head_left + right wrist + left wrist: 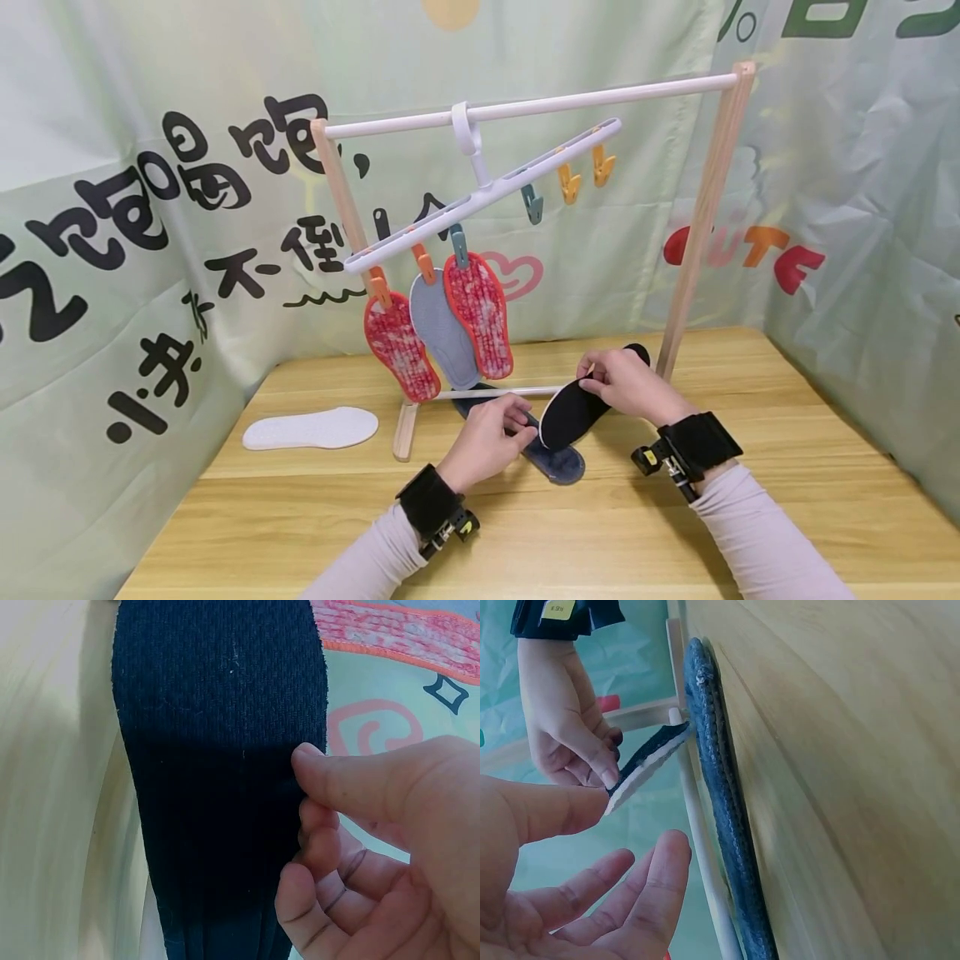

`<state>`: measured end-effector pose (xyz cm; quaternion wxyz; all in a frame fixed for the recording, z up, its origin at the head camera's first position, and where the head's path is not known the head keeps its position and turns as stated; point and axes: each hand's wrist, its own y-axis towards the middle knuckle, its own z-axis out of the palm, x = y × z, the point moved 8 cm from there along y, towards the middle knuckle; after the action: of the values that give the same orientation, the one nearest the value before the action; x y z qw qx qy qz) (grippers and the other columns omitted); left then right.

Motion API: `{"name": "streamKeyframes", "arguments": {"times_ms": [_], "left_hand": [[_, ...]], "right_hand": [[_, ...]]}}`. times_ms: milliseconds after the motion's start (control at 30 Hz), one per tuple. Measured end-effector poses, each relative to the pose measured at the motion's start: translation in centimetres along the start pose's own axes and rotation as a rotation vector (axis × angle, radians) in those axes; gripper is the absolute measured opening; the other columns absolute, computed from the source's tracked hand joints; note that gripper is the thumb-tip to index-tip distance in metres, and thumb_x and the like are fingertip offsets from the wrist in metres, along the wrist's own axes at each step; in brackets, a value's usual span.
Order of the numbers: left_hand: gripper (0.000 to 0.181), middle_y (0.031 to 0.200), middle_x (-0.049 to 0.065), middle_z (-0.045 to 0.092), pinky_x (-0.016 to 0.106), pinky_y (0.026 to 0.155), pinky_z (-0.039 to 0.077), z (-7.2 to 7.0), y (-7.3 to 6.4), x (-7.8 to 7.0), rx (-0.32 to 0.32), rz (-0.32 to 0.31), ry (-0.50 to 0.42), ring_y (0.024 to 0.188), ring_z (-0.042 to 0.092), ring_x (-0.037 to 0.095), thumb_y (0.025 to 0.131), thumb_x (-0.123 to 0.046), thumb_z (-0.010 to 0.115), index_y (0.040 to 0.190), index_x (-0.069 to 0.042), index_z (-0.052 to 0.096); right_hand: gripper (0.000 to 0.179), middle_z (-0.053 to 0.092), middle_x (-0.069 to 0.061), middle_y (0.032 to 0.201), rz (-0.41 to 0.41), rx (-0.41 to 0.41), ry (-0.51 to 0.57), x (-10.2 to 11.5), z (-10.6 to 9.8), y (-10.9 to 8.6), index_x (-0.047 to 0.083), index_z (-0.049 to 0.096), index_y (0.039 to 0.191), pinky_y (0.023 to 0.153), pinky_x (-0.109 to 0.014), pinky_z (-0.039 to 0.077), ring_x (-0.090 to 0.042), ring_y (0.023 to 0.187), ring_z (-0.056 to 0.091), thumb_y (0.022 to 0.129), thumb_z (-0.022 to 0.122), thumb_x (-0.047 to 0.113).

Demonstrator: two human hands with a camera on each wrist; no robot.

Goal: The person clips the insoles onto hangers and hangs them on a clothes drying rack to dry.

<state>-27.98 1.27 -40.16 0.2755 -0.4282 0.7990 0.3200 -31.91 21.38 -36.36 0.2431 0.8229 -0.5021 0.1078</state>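
Observation:
My right hand (632, 385) pinches the long edge of a black insole (572, 417) between thumb and fingers, holding it tilted over the table. A pale underside shows on this black insole (646, 763) in the left wrist view. My left hand (486, 440) has its fingers apart and loosely bent, with nothing in its grasp; its thumb tip overlaps the insole's near end in the left wrist view. Below both hands a dark blue insole (558, 467) lies on the table, partly hidden by the left hand and the black insole.
A wooden rack carries a tilted white hanger (483, 197). Clips hold two red-patterned insoles (480, 321) and a grey insole (444, 329) on its left side. Further clips (568, 185) hang at right without insoles. A white insole (311, 428) lies at left on the table.

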Motion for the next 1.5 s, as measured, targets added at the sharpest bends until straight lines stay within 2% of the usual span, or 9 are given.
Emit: {"name": "streamKeyframes", "arguments": {"times_ms": [300,433,533,700,933,1200,1500], "left_hand": [[0.031,0.103,0.01,0.077,0.023,0.083,0.059,-0.1,0.0,0.4,0.007,-0.014,0.022,0.09,0.077,0.015,0.096,-0.015,0.079,0.123,-0.001,0.071],[0.028,0.103,0.009,0.078,0.024,0.083,0.06,-0.1,0.1,0.4,0.01,-0.007,0.03,0.09,0.078,0.016,0.096,-0.017,0.08,0.12,-0.004,0.071],[0.028,0.102,0.009,0.079,0.025,0.083,0.06,0.0,0.1,0.5,0.014,-0.009,0.036,0.09,0.079,0.018,0.097,-0.018,0.08,0.119,-0.005,0.072],[0.023,0.098,0.007,0.079,0.026,0.083,0.06,-0.1,0.1,0.4,0.009,-0.004,0.046,0.088,0.079,0.019,0.096,-0.017,0.08,0.113,-0.005,0.072],[0.013,0.092,0.004,0.079,0.021,0.078,0.058,-0.2,0.1,0.2,-0.002,0.0,0.043,0.082,0.078,0.011,0.096,-0.016,0.079,0.099,-0.007,0.07],[0.015,0.095,0.004,0.08,0.022,0.078,0.058,-0.4,0.1,0.2,-0.019,-0.015,0.042,0.084,0.078,0.013,0.098,-0.017,0.078,0.106,-0.006,0.074],[0.008,0.092,0.001,0.081,0.026,0.084,0.059,-0.8,0.0,0.3,-0.062,-0.024,0.052,0.084,0.079,0.011,0.098,-0.02,0.077,0.102,-0.013,0.077]], "right_hand": [[0.006,0.056,0.007,0.065,-0.011,-0.018,-0.004,0.1,-0.2,0.2,0.014,0.07,0.097,0.062,-0.027,0.04,-0.007,0.057,0.046,0.1,0.074,0.01],[0.006,0.056,0.008,0.063,-0.018,-0.05,-0.018,0.3,-0.4,0.1,0.015,0.07,0.097,0.074,-0.032,0.04,-0.005,0.056,0.047,0.099,0.075,0.011],[0.007,0.057,0.008,0.062,-0.025,-0.074,-0.019,0.4,-0.6,0.1,0.016,0.07,0.096,0.076,-0.033,0.038,-0.005,0.055,0.048,0.099,0.075,0.011],[0.008,0.06,0.01,0.064,-0.019,-0.09,-0.045,0.6,-0.9,0.3,0.018,0.07,0.095,0.068,-0.029,0.036,-0.004,0.058,0.051,0.098,0.076,0.014],[0.006,0.059,0.011,0.065,-0.014,-0.115,-0.079,0.7,-1.2,0.3,0.019,0.069,0.097,0.063,-0.029,0.036,-0.004,0.057,0.051,0.099,0.075,0.017],[0.006,0.058,0.01,0.066,-0.015,-0.131,-0.061,1.3,-1.5,0.2,0.02,0.069,0.099,0.062,-0.029,0.036,-0.003,0.057,0.049,0.101,0.075,0.02],[0.008,0.06,0.011,0.067,-0.02,-0.143,-0.062,2.2,-1.8,0.2,0.019,0.068,0.101,0.06,-0.027,0.038,-0.002,0.057,0.05,0.101,0.075,0.023]]}}
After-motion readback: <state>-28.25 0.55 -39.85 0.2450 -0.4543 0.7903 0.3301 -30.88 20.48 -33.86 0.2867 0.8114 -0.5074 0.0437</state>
